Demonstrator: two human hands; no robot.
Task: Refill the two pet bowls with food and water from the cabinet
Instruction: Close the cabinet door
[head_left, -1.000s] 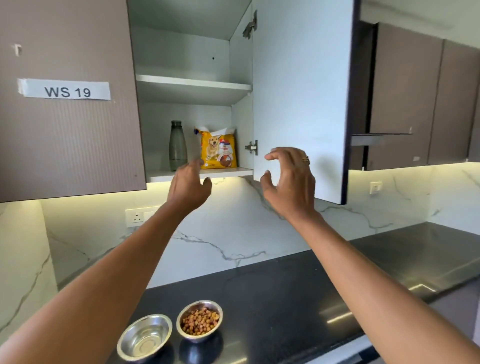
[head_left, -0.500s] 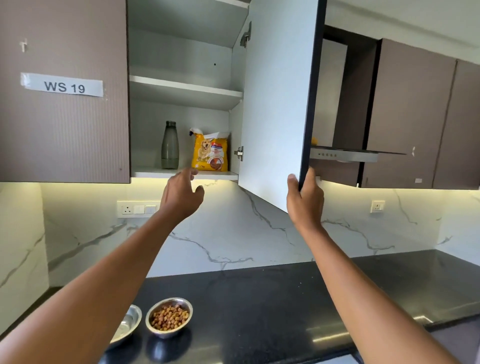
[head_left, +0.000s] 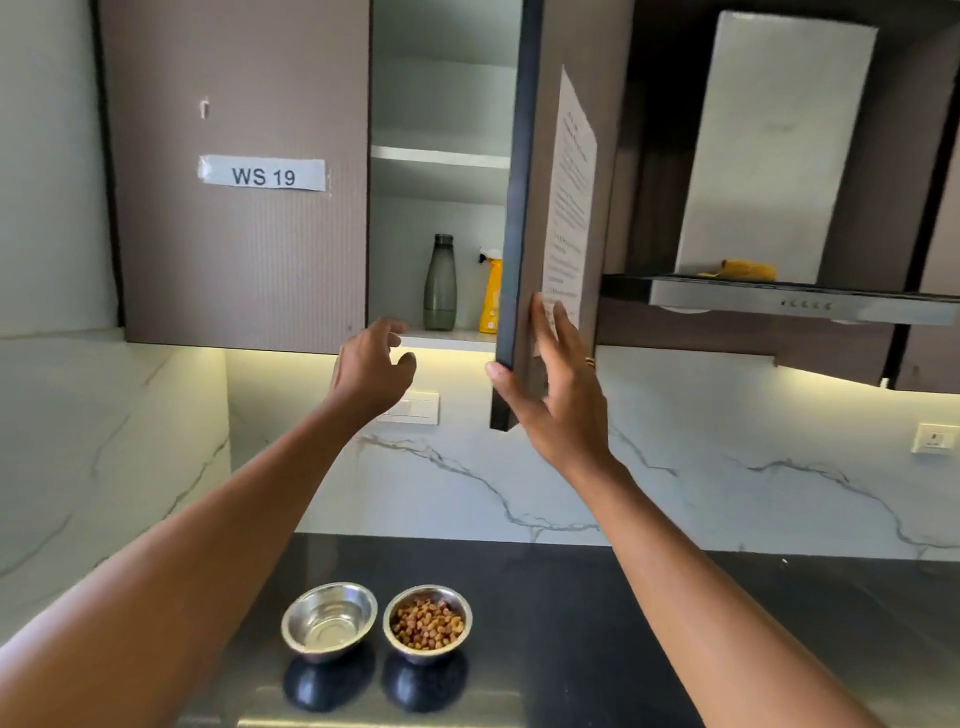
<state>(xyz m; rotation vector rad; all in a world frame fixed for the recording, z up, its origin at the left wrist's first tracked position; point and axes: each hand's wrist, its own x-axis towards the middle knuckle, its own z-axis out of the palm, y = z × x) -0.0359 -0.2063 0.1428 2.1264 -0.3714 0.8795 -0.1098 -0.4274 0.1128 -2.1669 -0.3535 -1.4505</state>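
Two steel bowls stand side by side on the black counter (head_left: 597, 623). Brown kibble fills the right bowl (head_left: 415, 653); whether the shiny left bowl (head_left: 324, 649) holds water I cannot tell. In the wall cabinet a dark grey bottle (head_left: 440, 283) stands on the bottom shelf. Beside it is a yellow pet food bag (head_left: 491, 296), mostly hidden by the half-swung cabinet door (head_left: 517, 208). My right hand (head_left: 558, 400) grips that door's lower edge, thumb inside and fingers on the outer face. Just below the shelf, my left hand (head_left: 371, 371) hovers open and holds nothing.
A printed sheet (head_left: 569, 197) is stuck on the door's outer face. The left cabinet door carries a "WS 19" label (head_left: 262, 175). A range hood (head_left: 779, 299) with a yellow cloth (head_left: 748, 269) on top juts out at the right. Marble backsplash with sockets (head_left: 935, 437) lies behind.
The door has swung from wide open to about half shut, with my right hand taking its edge and pushing it left. It now covers most of the food bag. My left hand stays under the shelf.
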